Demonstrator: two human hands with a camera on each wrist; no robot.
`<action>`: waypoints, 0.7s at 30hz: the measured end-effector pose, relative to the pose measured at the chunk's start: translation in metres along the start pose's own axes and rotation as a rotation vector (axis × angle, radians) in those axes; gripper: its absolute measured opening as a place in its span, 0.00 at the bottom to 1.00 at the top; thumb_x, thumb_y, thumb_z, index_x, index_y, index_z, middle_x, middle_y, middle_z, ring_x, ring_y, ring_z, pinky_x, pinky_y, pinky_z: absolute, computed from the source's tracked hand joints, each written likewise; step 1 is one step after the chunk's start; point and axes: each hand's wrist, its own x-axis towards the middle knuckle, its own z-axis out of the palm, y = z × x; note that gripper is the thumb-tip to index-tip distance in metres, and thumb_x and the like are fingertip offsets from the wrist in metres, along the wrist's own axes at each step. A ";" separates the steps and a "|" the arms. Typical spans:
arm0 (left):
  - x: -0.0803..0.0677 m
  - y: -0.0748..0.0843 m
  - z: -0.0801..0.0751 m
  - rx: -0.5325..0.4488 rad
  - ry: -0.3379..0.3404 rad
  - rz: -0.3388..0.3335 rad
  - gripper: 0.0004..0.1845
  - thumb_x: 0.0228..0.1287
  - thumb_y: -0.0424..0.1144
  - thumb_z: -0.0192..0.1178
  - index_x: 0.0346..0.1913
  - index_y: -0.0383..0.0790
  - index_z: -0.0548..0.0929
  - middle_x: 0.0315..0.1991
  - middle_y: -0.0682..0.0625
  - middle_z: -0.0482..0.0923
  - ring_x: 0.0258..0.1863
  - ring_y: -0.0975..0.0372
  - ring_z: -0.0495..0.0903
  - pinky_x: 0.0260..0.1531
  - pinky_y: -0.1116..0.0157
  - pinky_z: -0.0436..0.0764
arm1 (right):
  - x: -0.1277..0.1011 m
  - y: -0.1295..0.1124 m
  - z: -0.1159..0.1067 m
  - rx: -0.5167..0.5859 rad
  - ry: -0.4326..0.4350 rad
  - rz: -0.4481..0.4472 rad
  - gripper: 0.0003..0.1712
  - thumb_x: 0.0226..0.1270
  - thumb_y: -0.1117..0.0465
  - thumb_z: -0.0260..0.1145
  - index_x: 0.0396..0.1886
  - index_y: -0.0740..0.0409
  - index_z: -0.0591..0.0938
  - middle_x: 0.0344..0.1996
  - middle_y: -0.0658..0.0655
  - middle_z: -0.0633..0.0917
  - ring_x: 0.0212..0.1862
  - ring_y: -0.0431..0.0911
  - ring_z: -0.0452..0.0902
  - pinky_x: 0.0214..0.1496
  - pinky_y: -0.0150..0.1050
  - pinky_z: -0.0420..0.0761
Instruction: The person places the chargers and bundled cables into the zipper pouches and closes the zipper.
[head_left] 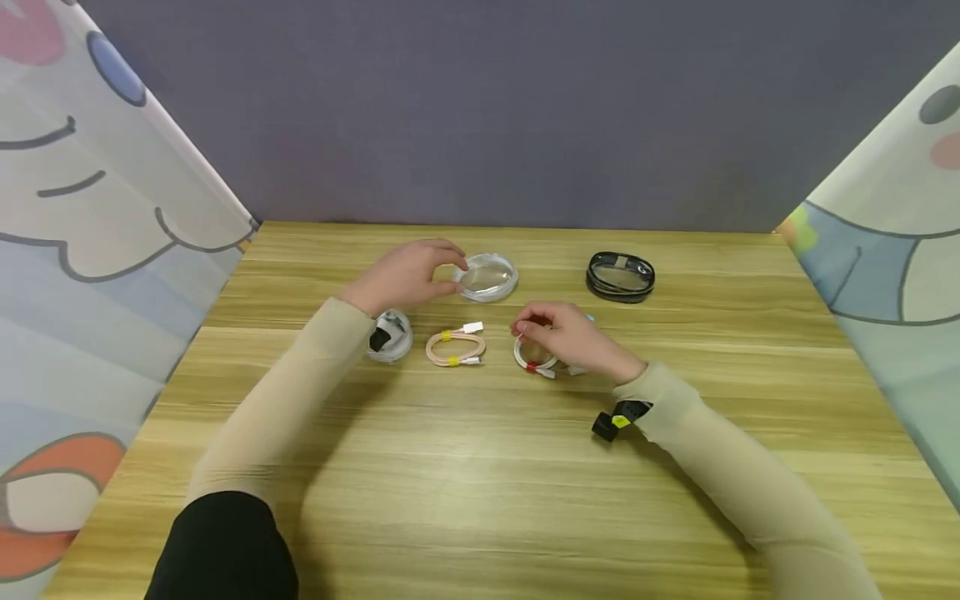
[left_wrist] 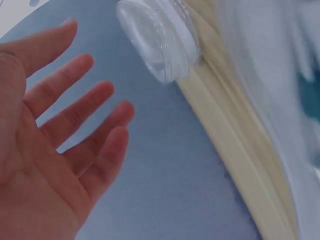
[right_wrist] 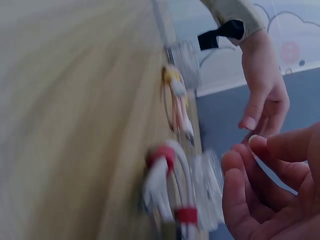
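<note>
In the head view my left hand point(head_left: 408, 275) reaches over the back of the table, its spread fingers beside the left rim of a clear-white coiled cable point(head_left: 513, 279). The left wrist view shows that palm bare, with a coil in clear plastic point(left_wrist: 155, 42) past the fingertips. My right hand point(head_left: 573, 335) hovers over a white coiled cable point(head_left: 519, 357) with red ties, hiding part of it. From the right wrist, its fingers point(right_wrist: 232, 162) look loosely bent with nothing between them, and the red-tied cable point(right_wrist: 187, 200) lies below them.
A peach cable point(head_left: 430, 352) with yellow ties lies between the hands. Left of it, under the left wrist, sits a white coil point(head_left: 397, 350), partly covered. A black coiled cable point(head_left: 618, 294) is at the back right. A grey panel point(head_left: 480, 117) stands behind the wooden table point(head_left: 465, 492).
</note>
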 end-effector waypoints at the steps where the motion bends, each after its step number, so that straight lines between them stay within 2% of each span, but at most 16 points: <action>1: 0.005 0.000 0.002 0.006 -0.019 -0.005 0.21 0.66 0.48 0.66 0.58 0.44 0.83 0.65 0.47 0.74 0.65 0.52 0.71 0.66 0.53 0.67 | 0.000 0.003 -0.003 -0.053 0.029 -0.024 0.12 0.77 0.61 0.59 0.45 0.63 0.85 0.38 0.57 0.87 0.41 0.50 0.82 0.43 0.41 0.79; 6: 0.020 -0.002 0.008 0.013 -0.142 -0.033 0.26 0.64 0.51 0.67 0.62 0.44 0.80 0.73 0.45 0.63 0.72 0.50 0.62 0.69 0.51 0.62 | -0.008 0.018 -0.025 -0.226 0.143 -0.092 0.09 0.74 0.63 0.62 0.44 0.63 0.86 0.38 0.57 0.87 0.38 0.48 0.81 0.40 0.44 0.81; 10: 0.029 0.000 0.013 0.017 -0.198 -0.064 0.30 0.62 0.51 0.68 0.65 0.44 0.77 0.75 0.46 0.60 0.74 0.50 0.59 0.70 0.51 0.61 | -0.015 0.029 -0.043 -0.291 0.179 -0.089 0.09 0.73 0.63 0.64 0.46 0.63 0.86 0.41 0.57 0.87 0.40 0.49 0.82 0.41 0.47 0.83; 17: 0.038 0.006 0.012 0.034 -0.259 -0.094 0.37 0.62 0.51 0.69 0.72 0.46 0.70 0.76 0.47 0.58 0.74 0.51 0.57 0.70 0.52 0.60 | -0.020 0.041 -0.057 -0.306 0.075 -0.104 0.14 0.68 0.66 0.68 0.52 0.64 0.83 0.49 0.60 0.84 0.53 0.56 0.80 0.51 0.53 0.81; 21: 0.043 0.007 0.012 0.030 -0.273 -0.102 0.38 0.60 0.51 0.71 0.72 0.47 0.70 0.76 0.47 0.58 0.74 0.51 0.58 0.70 0.51 0.61 | -0.022 0.046 -0.060 -0.351 0.006 -0.137 0.22 0.62 0.65 0.74 0.55 0.62 0.82 0.55 0.60 0.81 0.51 0.54 0.79 0.51 0.53 0.80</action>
